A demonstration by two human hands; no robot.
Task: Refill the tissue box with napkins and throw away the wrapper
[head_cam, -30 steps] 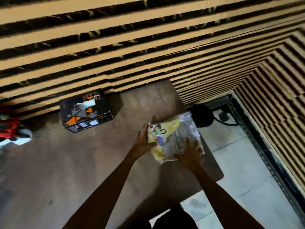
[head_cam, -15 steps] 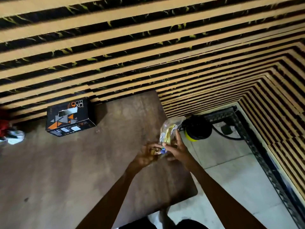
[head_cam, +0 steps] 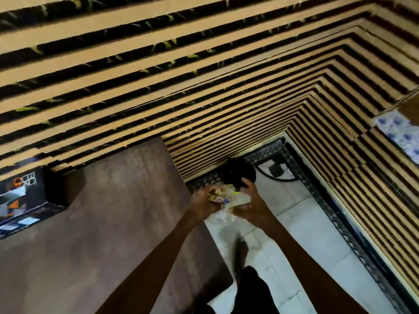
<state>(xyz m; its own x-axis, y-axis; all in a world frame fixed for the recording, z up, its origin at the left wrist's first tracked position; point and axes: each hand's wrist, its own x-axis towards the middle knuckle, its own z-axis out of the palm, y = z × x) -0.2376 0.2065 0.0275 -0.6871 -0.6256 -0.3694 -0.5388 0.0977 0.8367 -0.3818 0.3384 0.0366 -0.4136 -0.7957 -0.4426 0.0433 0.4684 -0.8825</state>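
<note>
Right of centre, my left hand [head_cam: 205, 199] and right hand [head_cam: 248, 201] have crumpled the wrapper [head_cam: 225, 197], fingers closed round it, now off the table [head_cam: 113, 223] beside the dark bin [head_cam: 238, 172]; ready to drop.

The scene is dim and warm-toned, with the pale floor tiles [head_cam: 301, 225] the brightest part and the brown surface [head_cam: 102, 223] dull and evenly lit. A dark shadow lies beside the tissue box [head_cam: 20, 200] at the surface's far left edge. Motion blur smears both hands and the crumpled wrapper [head_cam: 226, 196] between them, and the box's print is soft. Wide-angle distortion bends the striped wall slats [head_cam: 158, 64] towards the edges.
</note>
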